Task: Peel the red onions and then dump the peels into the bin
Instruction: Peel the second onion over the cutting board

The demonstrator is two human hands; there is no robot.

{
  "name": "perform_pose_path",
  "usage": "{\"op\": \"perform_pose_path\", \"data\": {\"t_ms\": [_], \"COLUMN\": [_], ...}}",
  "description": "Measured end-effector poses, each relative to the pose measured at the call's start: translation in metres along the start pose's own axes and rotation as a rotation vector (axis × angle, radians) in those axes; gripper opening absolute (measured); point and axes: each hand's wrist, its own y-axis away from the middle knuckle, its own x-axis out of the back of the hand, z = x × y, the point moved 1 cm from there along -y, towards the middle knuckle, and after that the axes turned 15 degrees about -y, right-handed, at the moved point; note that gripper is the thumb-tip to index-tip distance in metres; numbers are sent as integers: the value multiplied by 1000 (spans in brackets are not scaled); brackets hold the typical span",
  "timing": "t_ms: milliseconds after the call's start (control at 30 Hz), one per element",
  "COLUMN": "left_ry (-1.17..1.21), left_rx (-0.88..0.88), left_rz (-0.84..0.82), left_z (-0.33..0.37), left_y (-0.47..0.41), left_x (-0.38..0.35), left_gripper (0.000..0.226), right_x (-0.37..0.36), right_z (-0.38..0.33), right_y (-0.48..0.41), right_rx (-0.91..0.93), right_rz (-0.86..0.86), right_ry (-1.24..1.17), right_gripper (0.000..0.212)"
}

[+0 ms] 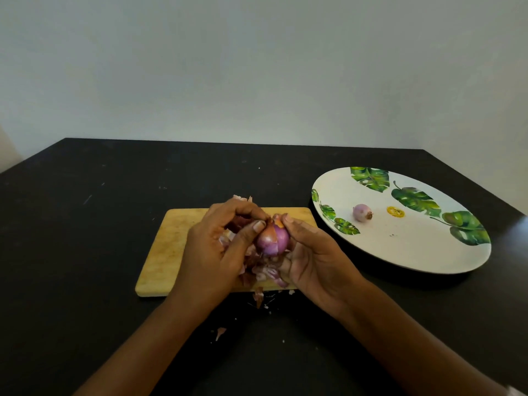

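Both hands are up over the board [167,247], working on one onion [275,242]. It sits just above the near half of the board, between the two hands. It is round and glossy, purple-red on the bared side. The top and left flank carry a patch of dry, orange-brown skin [268,230].

The right hand [313,254] cradles the onion from below and from the right. Its fingers are curled under the onion and its thumb is laid on the crown. The left hand [215,250] is closed in from the other side. Its thumb tip is against the top of the onion, pinching that flap of skin against the curled fingers. Dark reddish scraps show inside its palm.

Under the hands lies a heap of peels [264,274], papery, pink to maroon, spread over the near right part of the board. A few have spilled off the front edge: one flake [259,296] lies just past the edge and another scrap [220,332] further toward me on the table [85,224]. Some pale crumbs lie round them.

To the right, close beside the board, is a big white plate [414,252] with green leaves printed round its rim. A second onion [362,212] lies on it. It is smaller, pale lilac and matte, with a brown root end pointing right. Near it on the plate is a small yellow mark [395,212], which I cannot make out.
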Motion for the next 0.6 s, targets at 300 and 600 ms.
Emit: {"op": "perform_pose_path", "data": {"t_ms": [300, 600], "left_ry": [63, 10], "left_rx": [57, -21], "left_rz": [-200, -154], "left_z": [0, 5], "left_y": [-7, -4], "left_x": [11, 11], "left_gripper": [34, 23], "right_x": [3, -4], "right_z": [-4, -1], "right_y": [-1, 3], "right_rx": [53, -9], "right_rz": [66, 41], "right_ry": [98, 85], "right_gripper": [53, 57]}}
